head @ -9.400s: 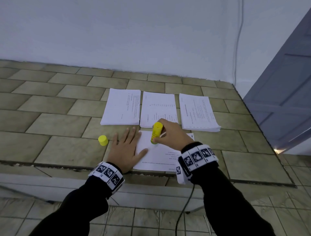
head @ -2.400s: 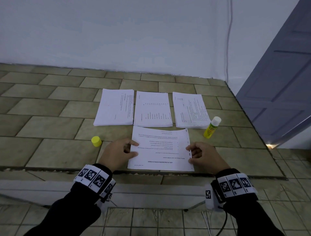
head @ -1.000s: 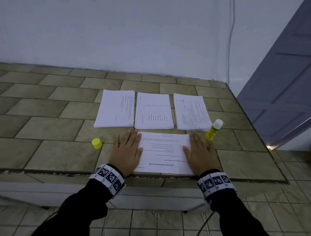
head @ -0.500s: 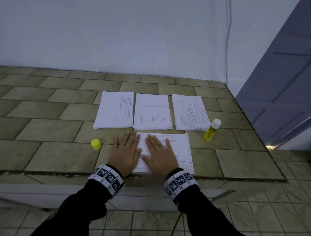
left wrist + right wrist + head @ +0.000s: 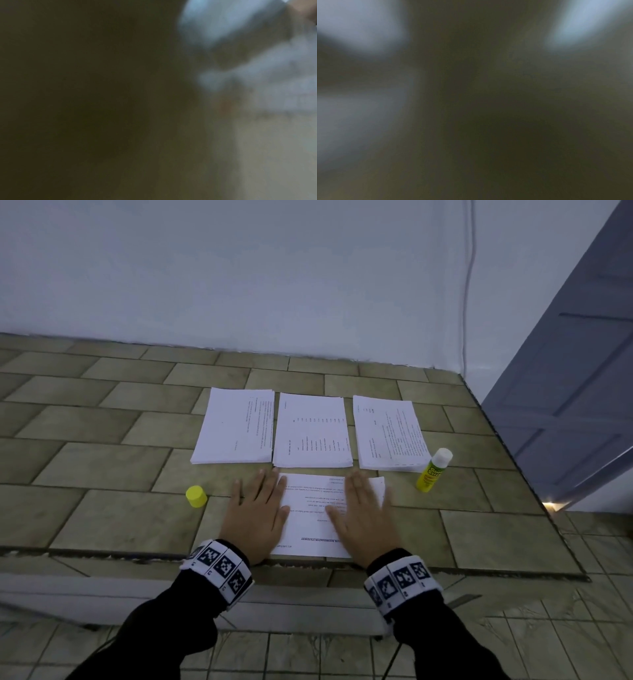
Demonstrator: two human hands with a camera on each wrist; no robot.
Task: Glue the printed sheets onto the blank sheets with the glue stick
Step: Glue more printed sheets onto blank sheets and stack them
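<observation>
A printed sheet [image 5: 313,510] lies flat near the front edge of the tiled counter. My left hand [image 5: 257,511] presses flat on its left edge, fingers straight. My right hand [image 5: 364,515] presses flat on its right part, fingers straight. The yellow glue stick [image 5: 433,470] stands uncapped to the right of the sheet, a little beyond my right hand. Its yellow cap [image 5: 196,496] sits on the counter left of my left hand. Behind the sheet lie three paper stacks: left [image 5: 234,426], middle [image 5: 311,429] and right [image 5: 390,433]. Both wrist views are dark and blurred.
The tiled counter [image 5: 102,460] ends at a front edge just under my wrists and at a right edge near the glue stick. A white wall rises behind the stacks. A grey door [image 5: 575,371] stands at the right.
My right hand has slid from the sheet's middle-left to its right side, still flat on the paper. My left hand has stayed on the left edge.
</observation>
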